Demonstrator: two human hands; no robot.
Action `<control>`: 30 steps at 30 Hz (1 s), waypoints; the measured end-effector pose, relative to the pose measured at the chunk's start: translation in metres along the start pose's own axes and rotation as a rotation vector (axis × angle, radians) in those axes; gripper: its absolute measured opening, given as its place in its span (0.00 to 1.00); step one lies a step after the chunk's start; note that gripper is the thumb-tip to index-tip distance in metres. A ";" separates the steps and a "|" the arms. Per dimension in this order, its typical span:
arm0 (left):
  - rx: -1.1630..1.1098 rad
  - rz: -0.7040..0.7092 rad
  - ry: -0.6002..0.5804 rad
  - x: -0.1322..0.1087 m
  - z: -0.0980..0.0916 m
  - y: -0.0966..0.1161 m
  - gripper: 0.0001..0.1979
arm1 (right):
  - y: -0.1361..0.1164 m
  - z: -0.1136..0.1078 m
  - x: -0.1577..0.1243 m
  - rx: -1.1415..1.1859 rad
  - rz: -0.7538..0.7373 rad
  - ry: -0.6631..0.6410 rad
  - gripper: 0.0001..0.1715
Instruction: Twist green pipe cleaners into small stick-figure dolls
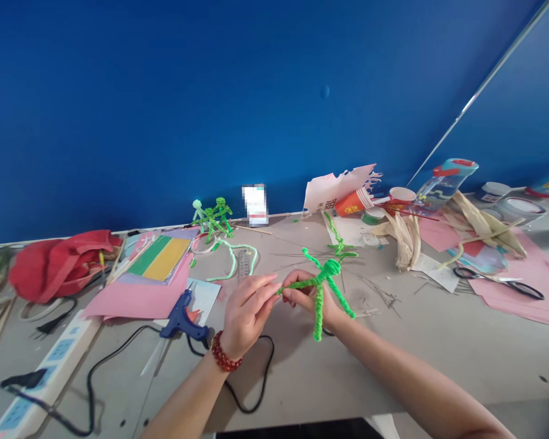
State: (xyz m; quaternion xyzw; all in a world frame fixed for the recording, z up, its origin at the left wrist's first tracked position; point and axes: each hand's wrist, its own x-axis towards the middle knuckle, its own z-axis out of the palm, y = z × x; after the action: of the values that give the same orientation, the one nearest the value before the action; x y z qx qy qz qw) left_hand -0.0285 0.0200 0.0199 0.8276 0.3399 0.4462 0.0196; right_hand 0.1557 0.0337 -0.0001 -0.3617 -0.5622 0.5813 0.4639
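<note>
A green chenille pipe-cleaner figure (322,286) with a coiled head, arms and legs is held up above the table. My left hand (249,311), with a red bead bracelet (226,352) on the wrist, pinches the end of one of its arms. My right hand (308,299) grips the figure near its middle, and the fingers are partly hidden behind the green body. The two hands are close together, with the figure's arm running between them.
A blue glue gun (183,320) lies on pink paper (137,299) left of my hands. Other green pipe-cleaner figures (215,218) stand at the back. Black scissors (498,282), dry corn husks (402,241), a steel ruler (243,265) and a power strip (41,378) lie around.
</note>
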 end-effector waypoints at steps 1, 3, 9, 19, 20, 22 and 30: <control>-0.007 -0.005 -0.001 0.001 0.000 0.000 0.17 | -0.002 0.001 0.000 -0.010 0.001 0.000 0.06; -0.021 -0.029 -0.003 0.001 -0.001 0.001 0.17 | -0.005 0.002 -0.001 -0.026 0.001 0.006 0.06; -0.082 -0.120 -0.023 0.001 0.000 0.003 0.11 | -0.004 0.004 -0.001 -0.066 -0.081 0.043 0.06; -0.181 -0.266 0.018 0.001 0.004 0.007 0.04 | -0.001 0.002 0.000 -0.106 -0.120 0.025 0.09; -0.194 -0.282 0.020 0.001 0.004 0.008 0.04 | -0.001 0.002 -0.001 -0.114 -0.118 0.026 0.09; -0.209 -0.317 0.021 0.000 0.004 0.008 0.03 | 0.000 0.002 0.000 -0.131 -0.118 0.031 0.09; -0.441 -0.638 -0.084 -0.001 0.004 0.013 0.09 | 0.001 0.003 0.000 -0.141 -0.139 0.011 0.06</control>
State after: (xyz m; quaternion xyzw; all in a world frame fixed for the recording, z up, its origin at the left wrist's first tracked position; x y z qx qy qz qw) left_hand -0.0185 0.0106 0.0215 0.6736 0.4752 0.4459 0.3487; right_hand 0.1529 0.0328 -0.0003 -0.3568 -0.6229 0.5047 0.4795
